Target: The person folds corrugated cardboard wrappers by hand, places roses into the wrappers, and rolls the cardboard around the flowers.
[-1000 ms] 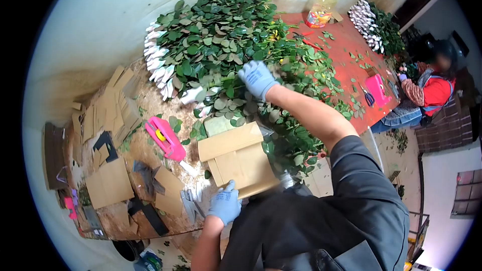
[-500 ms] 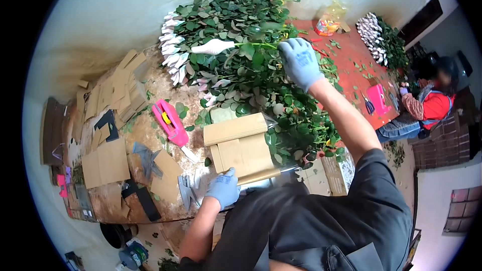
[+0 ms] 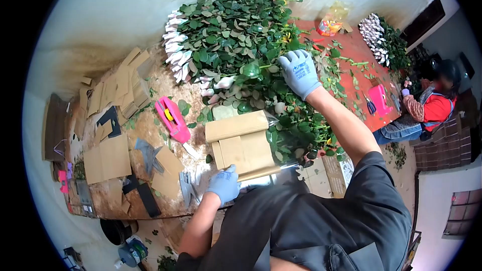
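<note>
Well, the right hand (image 3: 301, 73) is curled closed around the stem of a wrapped flower (image 3: 225, 82), whose pale bud points left of the hand, over the leafy pile (image 3: 228, 35). The step looks like handling a single stem; moving it calls for a light grip and the bud kept free of nearby leaves. Nearer the body, the left hand (image 3: 223, 184) touches the cardboard's (image 3: 246, 153) near-left corner, its grip unclear, and beyond that hand, leftward, lies a pink tape dispenser (image 3: 175, 123).
</note>
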{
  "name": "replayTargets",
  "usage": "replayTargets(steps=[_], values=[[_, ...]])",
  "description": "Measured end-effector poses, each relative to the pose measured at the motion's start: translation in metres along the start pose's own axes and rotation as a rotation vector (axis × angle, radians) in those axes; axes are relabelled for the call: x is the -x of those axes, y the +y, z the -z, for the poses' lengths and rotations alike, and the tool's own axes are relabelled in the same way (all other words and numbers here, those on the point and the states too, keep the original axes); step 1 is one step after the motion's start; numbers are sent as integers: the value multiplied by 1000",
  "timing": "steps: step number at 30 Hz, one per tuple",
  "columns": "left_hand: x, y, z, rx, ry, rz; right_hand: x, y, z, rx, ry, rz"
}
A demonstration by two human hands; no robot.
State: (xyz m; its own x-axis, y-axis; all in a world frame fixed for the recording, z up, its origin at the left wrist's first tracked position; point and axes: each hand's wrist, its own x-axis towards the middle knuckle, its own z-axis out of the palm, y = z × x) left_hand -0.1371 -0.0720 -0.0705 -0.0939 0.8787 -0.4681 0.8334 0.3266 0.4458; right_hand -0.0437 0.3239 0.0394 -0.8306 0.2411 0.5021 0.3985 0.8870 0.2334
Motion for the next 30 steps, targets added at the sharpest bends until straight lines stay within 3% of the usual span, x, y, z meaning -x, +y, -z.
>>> replayTargets(steps=[3,7,11,15,19,23,25,28,30], values=[[1,5,9,40,-41,19,9,-34,47,-50,41,90],[2,7,13,31,-54,9,79,-88,66,-104,-252,142],[2,10,15,29,-66,42,153,-118,37,-211,-599,160],[2,8,13,25,-11,-1,173,-131,16,-194,-931,201],[4,11,20,70,-58,18,129,-140,57,-116,-994,283],[3,7,10,51,-22,-1,103,-178,39,-529,-615,274],[2,5,11,52,0,-17,101,-203,11,-642,-554,315],[8,9,24,71,-70,-20,105,-217,-12,-683,-670,343],[15,8,33,88,58,-143,105,-218,-15,-715,-712,367]])
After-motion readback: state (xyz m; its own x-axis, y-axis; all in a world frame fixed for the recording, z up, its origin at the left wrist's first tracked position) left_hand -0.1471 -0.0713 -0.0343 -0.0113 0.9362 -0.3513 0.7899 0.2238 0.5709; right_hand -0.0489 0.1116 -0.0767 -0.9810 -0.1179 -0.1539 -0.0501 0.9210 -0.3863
